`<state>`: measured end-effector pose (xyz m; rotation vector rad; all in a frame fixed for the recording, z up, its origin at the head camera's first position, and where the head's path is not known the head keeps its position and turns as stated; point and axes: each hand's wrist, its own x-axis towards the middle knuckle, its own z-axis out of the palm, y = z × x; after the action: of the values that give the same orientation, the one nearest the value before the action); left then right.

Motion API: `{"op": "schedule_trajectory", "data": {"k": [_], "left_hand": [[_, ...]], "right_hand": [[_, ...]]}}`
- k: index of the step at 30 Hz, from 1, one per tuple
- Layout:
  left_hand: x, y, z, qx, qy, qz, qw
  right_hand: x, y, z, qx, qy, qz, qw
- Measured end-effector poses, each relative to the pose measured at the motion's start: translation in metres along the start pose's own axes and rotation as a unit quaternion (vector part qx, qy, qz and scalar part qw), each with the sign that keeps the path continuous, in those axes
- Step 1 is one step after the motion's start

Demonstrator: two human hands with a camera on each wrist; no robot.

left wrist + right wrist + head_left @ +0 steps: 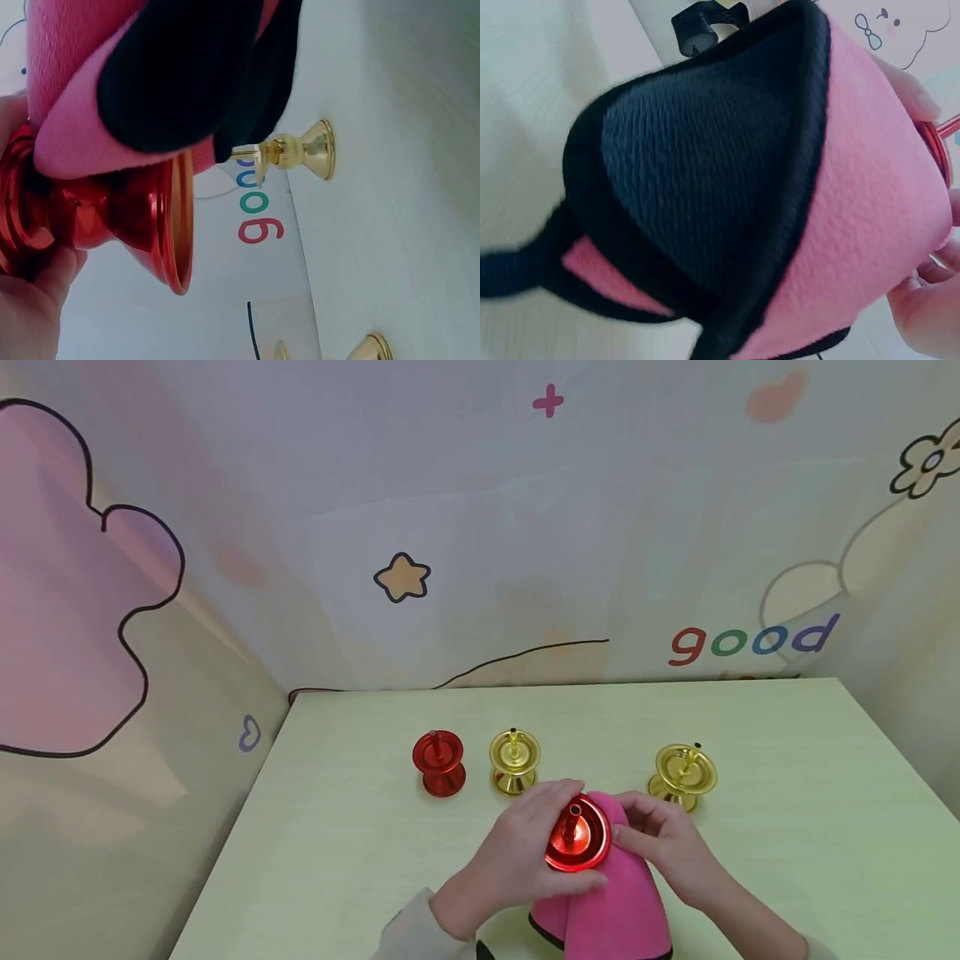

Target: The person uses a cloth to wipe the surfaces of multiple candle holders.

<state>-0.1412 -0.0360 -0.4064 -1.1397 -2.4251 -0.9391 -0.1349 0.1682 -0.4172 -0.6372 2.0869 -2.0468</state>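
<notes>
My left hand (513, 852) grips a shiny red metal candle holder (587, 853) by its dish, thumb along the near rim. The holder's dish with its upright centre tube faces the head camera. In the left wrist view, the flared base of the red candle holder (142, 225) shows below the cloth. My right hand (667, 843) pinches a pink cloth (618, 910) against the right side of the holder's rim. The cloth hangs down in folds. In the right wrist view the cloth (877, 180) shows black edging and a dark ribbed inner side.
Behind the hands, a second red candle holder (442, 781) and a gold one (514, 781) stand on the pale table (322, 827). Another gold candle holder (678, 781) stands just beyond my right hand. A printed cloth backdrop (480, 527) rises behind the table.
</notes>
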Motion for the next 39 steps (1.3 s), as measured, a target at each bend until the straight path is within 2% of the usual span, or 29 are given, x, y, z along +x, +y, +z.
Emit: {"op": "schedule_trajectory", "data": {"k": [2,5,8,13,16,18,22,25,30,39], "left_hand": [[0.001,0.000,-0.001,-0.041,-0.009,-0.013,0.9990],[0.003,-0.001,-0.003,-0.093,-0.027,-0.016,0.9952],[0.005,-0.002,-0.004,-0.122,-0.053,-0.016,0.9910],[0.008,-0.005,0.001,-0.137,-0.087,-0.022,0.9865],[0.012,-0.009,0.009,-0.137,-0.081,-0.049,0.9861],[0.015,-0.013,0.015,-0.130,-0.067,-0.077,0.9862],[0.024,-0.024,0.031,-0.080,-0.035,-0.128,0.9879],[0.031,-0.033,0.043,-0.026,-0.016,-0.135,0.9904],[0.042,-0.045,0.063,0.039,0.011,-0.121,0.9918],[0.062,-0.064,0.096,0.091,0.049,-0.135,0.9854]], "right_hand": [[-0.001,0.000,-0.001,0.000,-0.007,-0.001,1.000],[-0.001,0.002,-0.005,0.002,-0.027,0.000,1.000],[-0.001,0.004,-0.011,0.002,-0.050,0.006,0.999],[-0.005,0.006,-0.024,-0.023,-0.068,0.030,0.997],[-0.009,0.006,-0.033,-0.047,-0.062,0.044,0.996],[-0.014,0.005,-0.040,-0.063,-0.049,0.047,0.996],[-0.024,0.006,-0.050,-0.086,-0.008,0.051,0.995],[-0.032,0.009,-0.056,-0.097,0.015,0.055,0.994],[-0.041,0.011,-0.064,-0.121,0.045,0.075,0.989],[-0.044,0.016,-0.076,-0.144,0.068,0.104,0.982]]}}
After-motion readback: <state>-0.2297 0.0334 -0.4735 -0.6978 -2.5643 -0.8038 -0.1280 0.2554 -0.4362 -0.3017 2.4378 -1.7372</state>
